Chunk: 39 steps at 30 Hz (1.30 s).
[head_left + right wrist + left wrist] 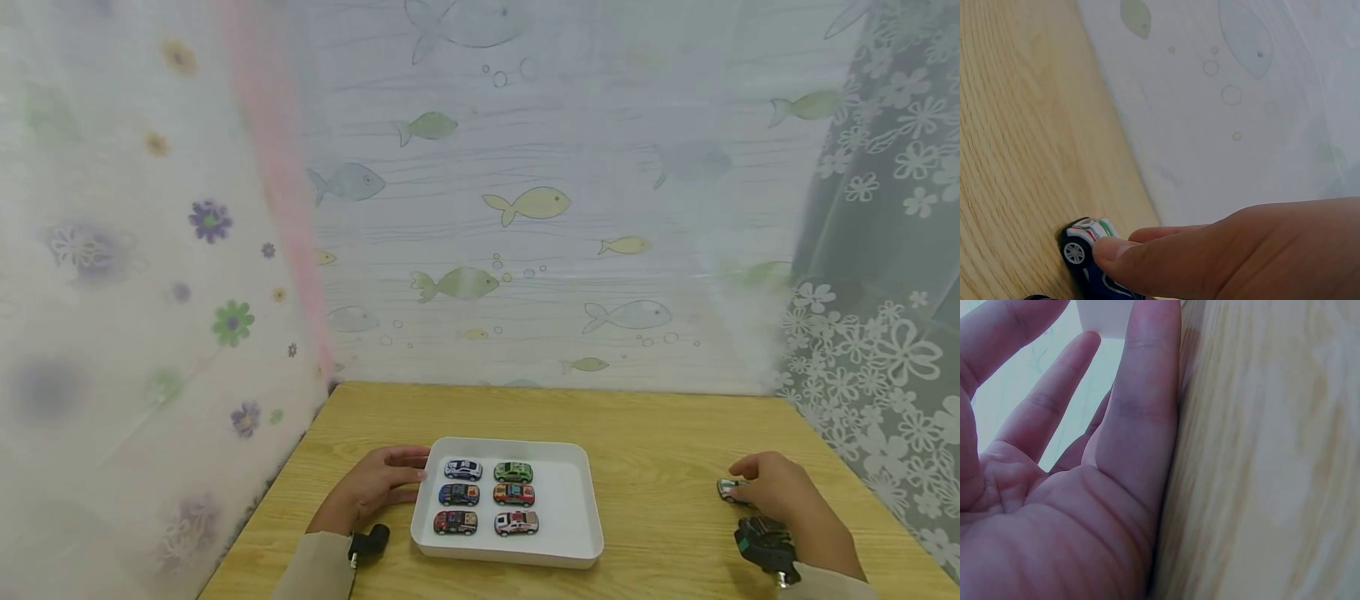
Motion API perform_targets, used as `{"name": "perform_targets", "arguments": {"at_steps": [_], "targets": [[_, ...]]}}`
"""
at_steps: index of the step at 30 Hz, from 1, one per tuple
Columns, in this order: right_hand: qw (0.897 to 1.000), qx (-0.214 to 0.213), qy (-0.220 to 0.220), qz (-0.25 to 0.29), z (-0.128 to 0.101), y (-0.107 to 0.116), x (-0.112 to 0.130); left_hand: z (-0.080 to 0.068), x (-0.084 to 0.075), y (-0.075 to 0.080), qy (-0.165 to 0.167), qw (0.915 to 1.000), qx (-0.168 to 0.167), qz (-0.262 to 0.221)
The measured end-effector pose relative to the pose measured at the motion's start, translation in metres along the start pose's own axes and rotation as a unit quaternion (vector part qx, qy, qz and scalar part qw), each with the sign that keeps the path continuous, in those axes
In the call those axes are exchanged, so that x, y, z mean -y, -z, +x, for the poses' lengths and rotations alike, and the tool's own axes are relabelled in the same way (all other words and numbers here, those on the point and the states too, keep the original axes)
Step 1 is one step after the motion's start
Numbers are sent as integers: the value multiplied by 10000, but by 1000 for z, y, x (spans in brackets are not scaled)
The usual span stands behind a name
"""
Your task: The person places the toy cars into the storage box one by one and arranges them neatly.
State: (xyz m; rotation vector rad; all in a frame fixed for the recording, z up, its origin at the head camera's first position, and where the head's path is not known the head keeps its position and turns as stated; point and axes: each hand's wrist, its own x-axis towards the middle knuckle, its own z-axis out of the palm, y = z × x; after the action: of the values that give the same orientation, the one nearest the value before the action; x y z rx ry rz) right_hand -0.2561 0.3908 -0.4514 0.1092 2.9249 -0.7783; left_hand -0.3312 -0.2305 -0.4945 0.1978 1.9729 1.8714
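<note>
Right hand [780, 493] grip pinching toy car [1088, 250] on worktop [660, 467], well right of tray [577, 533]; head view hides car's stripes. Left hand [375, 487] grip wide, fingers [1138, 406] straight, touching tray's left rim. Six cars [487, 496] inside tray.

bkgd: wooden table [660, 433], light grain, seen at bottom | back: white curtain [525, 208] w/ fish & bubble print, hung behind table | left: sheer flower-print curtain [112, 292], pink strip [273, 167] at its edge | right: grey-green lace curtain [885, 333] w/ white flowers | light: soft, diffused thru fabric
</note>
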Motion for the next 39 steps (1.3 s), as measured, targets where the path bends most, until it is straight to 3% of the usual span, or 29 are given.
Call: {"name": "perform_targets", "arguments": {"at_steps": [10, 19, 39], "targets": [[9999, 66, -146, 37, 1, 1, 3, 0, -2, -1, 41, 10000, -69, -32], [9996, -73, 104, -271, 2, -2, 15, -2, -4, -2, 34, 10000, -38, -64], [9979, -11, 530, -367, 11, -27, 52, 0, -3, -2, 105, 9999, -65, -91]]}}
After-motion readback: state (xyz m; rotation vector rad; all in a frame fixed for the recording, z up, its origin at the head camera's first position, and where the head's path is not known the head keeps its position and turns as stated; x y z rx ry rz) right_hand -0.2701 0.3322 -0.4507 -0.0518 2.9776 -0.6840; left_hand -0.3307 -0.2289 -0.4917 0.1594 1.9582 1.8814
